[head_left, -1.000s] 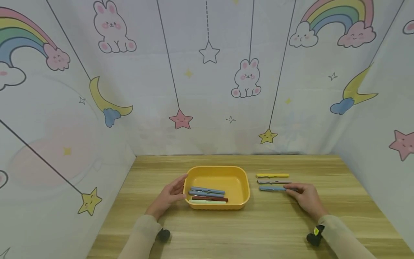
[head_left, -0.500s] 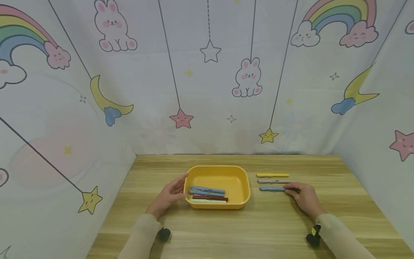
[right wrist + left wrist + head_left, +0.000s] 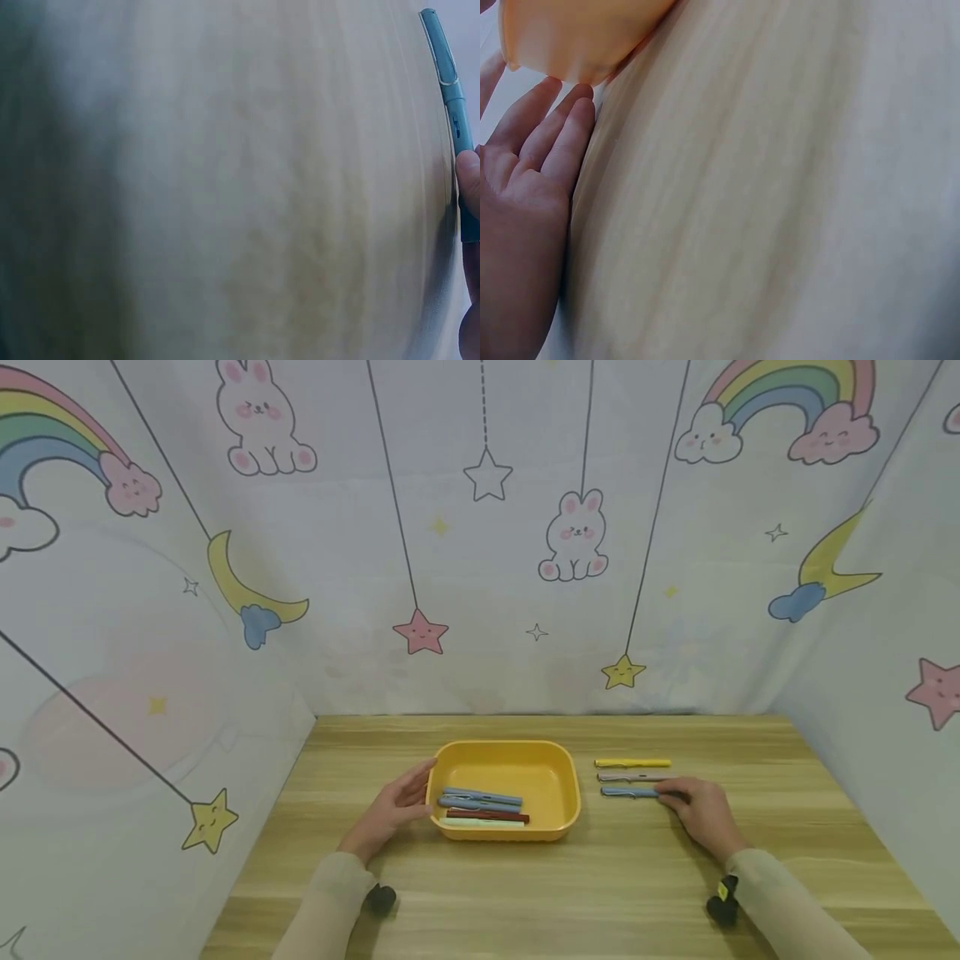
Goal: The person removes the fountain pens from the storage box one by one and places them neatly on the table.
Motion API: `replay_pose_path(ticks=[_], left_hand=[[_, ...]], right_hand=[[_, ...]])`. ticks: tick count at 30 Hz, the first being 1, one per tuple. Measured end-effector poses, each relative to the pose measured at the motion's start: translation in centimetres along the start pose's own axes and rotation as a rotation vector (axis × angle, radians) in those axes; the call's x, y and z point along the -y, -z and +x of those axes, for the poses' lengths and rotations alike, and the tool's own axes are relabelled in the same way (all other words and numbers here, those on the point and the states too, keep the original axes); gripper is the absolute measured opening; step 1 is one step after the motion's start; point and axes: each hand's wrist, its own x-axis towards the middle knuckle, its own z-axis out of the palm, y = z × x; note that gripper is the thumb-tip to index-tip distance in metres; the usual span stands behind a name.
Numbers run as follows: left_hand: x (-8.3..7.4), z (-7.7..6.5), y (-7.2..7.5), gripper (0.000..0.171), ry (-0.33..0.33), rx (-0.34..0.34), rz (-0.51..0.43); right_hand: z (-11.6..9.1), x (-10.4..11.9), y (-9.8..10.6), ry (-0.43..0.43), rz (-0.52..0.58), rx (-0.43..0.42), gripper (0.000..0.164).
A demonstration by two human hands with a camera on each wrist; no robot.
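My left hand point(image 3: 391, 807) rests against the left side of a yellow plastic box point(image 3: 562, 833). Its fingers look fairly straight in the left wrist view, with their tips touching the box wall point(image 3: 585, 41). Several pens lie in the box: blue pens point(image 3: 480, 805), a dark red pen point(image 3: 502, 817) and a pale green pen point(image 3: 480, 823). To the right of the box, my right hand point(image 3: 703, 814) pinches the rear part of a blue pen point(image 3: 628, 792) between thumb and fingers. The right wrist view shows this pen's clip and cap point(image 3: 441, 52); part of its barrel is covered.
Behind the held pen lie a grey pen point(image 3: 630, 777) and a yellow pen point(image 3: 632, 763), roughly parallel to it. All stand on a wood-grain table point(image 3: 540, 902). A white curtain point(image 3: 487, 568) with cartoon prints rises along the table's back and sides.
The view has shifted slightly. My right hand keeps its pinch on the blue pen, which has hardly moved. My left hand stays at the box.
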Motion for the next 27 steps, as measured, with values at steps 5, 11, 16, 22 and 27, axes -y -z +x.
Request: replay_pose_path(ticks=[5, 11, 16, 22, 27], left_hand=[[0.05, 0.00, 0.07, 0.081, -0.001, 0.001, 0.001], [-0.02, -0.05, 0.02, 0.080, -0.006, 0.007, 0.002], [-0.03, 0.00, 0.00, 0.080, -0.010, 0.007, 0.006], [0.03, 0.02, 0.04, 0.080, -0.024, 0.017, -0.003], [0.07, -0.01, 0.08, 0.080, -0.030, 0.022, -0.008]], right_hand=[[-0.01, -0.19, -0.07, 0.004, 0.006, -0.002, 0.024], [-0.10, -0.02, -0.04, 0.016, 0.012, -0.018, 0.024], [-0.09, 0.04, -0.05, 0.019, 0.000, -0.020, 0.025], [-0.13, 0.03, -0.09, 0.012, -0.006, -0.017, 0.025], [-0.08, 0.11, -0.03, 0.011, -0.008, -0.025, 0.026]])
